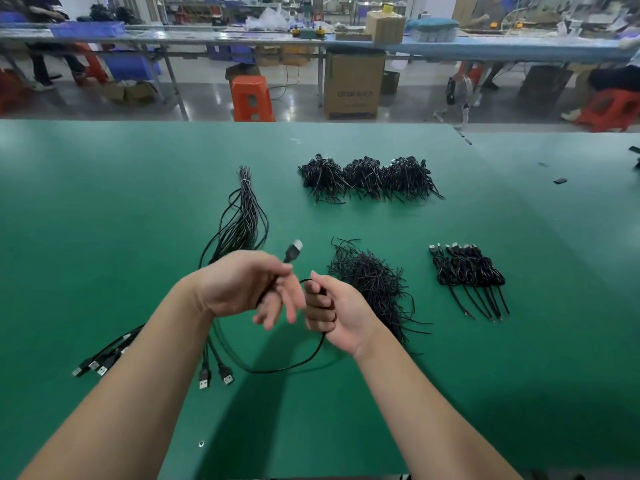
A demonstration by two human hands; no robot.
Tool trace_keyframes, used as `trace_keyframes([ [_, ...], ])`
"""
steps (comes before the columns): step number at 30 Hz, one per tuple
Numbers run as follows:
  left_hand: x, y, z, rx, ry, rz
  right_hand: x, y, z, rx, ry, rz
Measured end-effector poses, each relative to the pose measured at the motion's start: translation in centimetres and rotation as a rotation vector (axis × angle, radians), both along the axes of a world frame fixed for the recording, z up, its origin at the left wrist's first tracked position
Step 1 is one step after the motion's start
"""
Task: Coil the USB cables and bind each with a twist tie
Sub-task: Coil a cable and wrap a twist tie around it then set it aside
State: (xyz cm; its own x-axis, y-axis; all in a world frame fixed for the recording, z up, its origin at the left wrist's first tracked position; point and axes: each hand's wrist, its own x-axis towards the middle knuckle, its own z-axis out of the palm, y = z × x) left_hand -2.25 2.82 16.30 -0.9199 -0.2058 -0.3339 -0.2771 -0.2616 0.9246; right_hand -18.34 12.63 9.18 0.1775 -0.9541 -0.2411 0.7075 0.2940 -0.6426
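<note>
Head view: both hands (242,285) (332,306) grip one USB cable (294,365).

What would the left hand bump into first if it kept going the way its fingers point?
Probably the right hand. The left hand points its fingers rightward, and they sit close beside the right hand's curled fingers, both gripping the USB cable. Depth is hard to judge.

On the tabletop (104,202), the long cable bunch (242,216) lies left, the twist ties (370,282) in the middle, the coiled cables (467,268) right, and the big piles (367,178) behind.
</note>
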Motion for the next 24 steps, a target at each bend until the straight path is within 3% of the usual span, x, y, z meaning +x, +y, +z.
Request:
trace_keyframes([
  [4, -0.9, 0.7, -1.4, -0.252, -0.381, 0.027, -0.3, -0.3, 0.3, 0.010, 0.159, -0.021],
  [7, -1.7, 1.0, -2.3, -0.429, -0.460, 0.122, -0.1, -0.3, 0.4, -0.001, 0.291, -0.057],
  [11, -1.8, 1.0, -3.4, -0.478, -0.358, 0.322, 0.0, 0.1, 0.6, -0.057, 0.353, -0.060],
  [14, -1.7, 1.2, -4.1, -0.144, -0.048, 0.504, 0.2, 0.7, 0.3, -0.090, 0.341, -0.040],
  [16, -1.7, 1.2, -4.7, -0.051, 0.068, 0.619, 0.4, 1.1, -0.2, -0.097, 0.330, -0.023],
  [24, -0.8, 0.5, -5.7, -0.375, -0.006, 0.482, 0.2, 1.7, -1.8, -0.113, 0.100, -0.033],
])
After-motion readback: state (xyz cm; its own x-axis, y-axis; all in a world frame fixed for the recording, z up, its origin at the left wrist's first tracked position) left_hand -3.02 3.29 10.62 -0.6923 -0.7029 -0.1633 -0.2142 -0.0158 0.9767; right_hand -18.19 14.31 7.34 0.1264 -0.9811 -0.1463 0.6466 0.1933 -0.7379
